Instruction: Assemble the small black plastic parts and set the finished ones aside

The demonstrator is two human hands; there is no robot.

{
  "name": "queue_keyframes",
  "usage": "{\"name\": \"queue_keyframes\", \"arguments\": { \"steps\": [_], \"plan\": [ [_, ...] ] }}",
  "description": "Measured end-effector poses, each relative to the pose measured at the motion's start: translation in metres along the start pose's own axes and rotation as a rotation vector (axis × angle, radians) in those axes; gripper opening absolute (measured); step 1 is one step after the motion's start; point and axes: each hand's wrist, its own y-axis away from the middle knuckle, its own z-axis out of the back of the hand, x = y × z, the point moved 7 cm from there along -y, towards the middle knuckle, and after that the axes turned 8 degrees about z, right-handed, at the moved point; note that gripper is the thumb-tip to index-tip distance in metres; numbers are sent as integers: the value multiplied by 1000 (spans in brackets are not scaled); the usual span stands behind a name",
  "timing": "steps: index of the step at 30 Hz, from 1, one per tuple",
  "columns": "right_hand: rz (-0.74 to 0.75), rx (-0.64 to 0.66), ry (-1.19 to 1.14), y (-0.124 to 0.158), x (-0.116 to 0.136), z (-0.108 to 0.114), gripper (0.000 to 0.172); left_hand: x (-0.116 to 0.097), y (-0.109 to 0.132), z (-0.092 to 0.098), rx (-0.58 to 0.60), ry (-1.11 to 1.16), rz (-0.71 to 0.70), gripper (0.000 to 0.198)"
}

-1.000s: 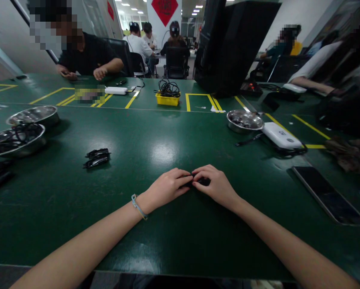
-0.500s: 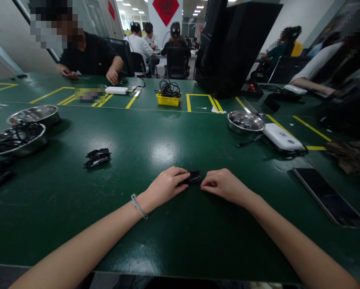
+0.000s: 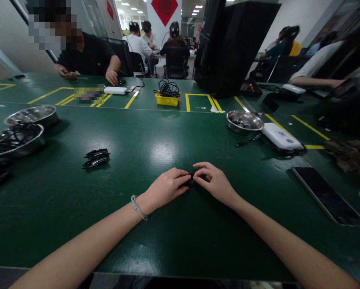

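My left hand point(image 3: 168, 185) rests low over the green table, its fingers closed on a small black packet point(image 3: 192, 179). Only a sliver of the packet shows between the two hands, so its exact kind is hard to make out. At the packet's right end, my right hand point(image 3: 215, 181) pinches with thumb and index finger, the other fingers lifted and curled. Two shiny black wrapped bundles point(image 3: 96, 158) lie on the table to the left, apart from my hands.
Steel bowls point(image 3: 32, 116), one holding black cables, stand at the left. At the right are a steel bowl point(image 3: 243, 127) of small dark parts, a white device point(image 3: 280, 135) and a phone point(image 3: 327, 196). A yellow bin point(image 3: 167, 100) of cables sits farther back. A person sits opposite.
My right hand has moved left and slightly up onto the packet's end, covering more of it. My left hand has stayed in place.
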Motion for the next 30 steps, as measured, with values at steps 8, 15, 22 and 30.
{"name": "queue_keyframes", "arguments": {
  "steps": [8, 15, 22, 30],
  "plan": [
    [-13, 38, 18, 0, -2, -2, 13, 1, 0, 0, -7, 4, 7, 27],
    [20, 16, 40, 0, -1, -4, 14, 2, 0, -2, 9, 1, 8, 27],
    [62, -24, 155, 5, 10, 0, 10, 1, 0, -2, 20, -29, 9, 28],
    [157, -4, 221, 8, 12, 1, 13, 5, 0, -2, 15, -91, 17, 29]
  ]
}}
